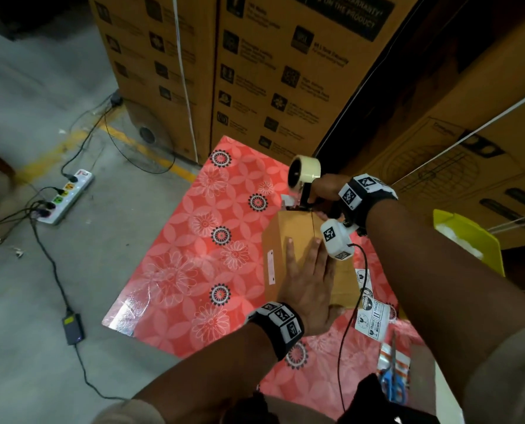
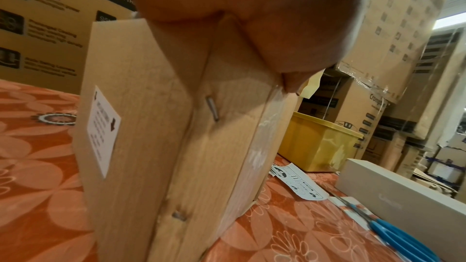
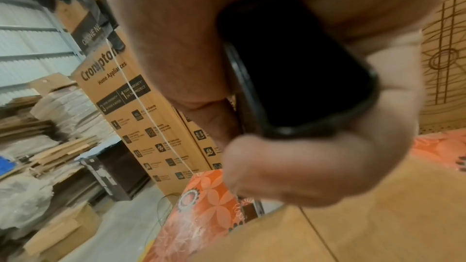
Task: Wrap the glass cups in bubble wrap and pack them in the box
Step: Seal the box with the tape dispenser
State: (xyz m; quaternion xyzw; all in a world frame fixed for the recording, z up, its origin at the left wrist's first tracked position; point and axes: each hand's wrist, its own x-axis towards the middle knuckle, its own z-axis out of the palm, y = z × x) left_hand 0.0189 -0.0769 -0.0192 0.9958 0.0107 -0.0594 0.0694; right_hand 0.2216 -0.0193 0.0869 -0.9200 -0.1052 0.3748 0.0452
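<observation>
A small brown cardboard box stands closed on the red flowered table cover. My left hand lies flat on its top with straight fingers, pressing the flaps down. My right hand grips the black handle of a tape dispenser, whose head sits at the far edge of the box by the flap seam. Its roll of beige tape sticks up above the hand. No glass cups or bubble wrap show.
Fragile-label stickers and blue-handled scissors lie right of the box. A yellow bin stands further right. Tall printed cartons wall off the back. A power strip with cables lies on the floor at left.
</observation>
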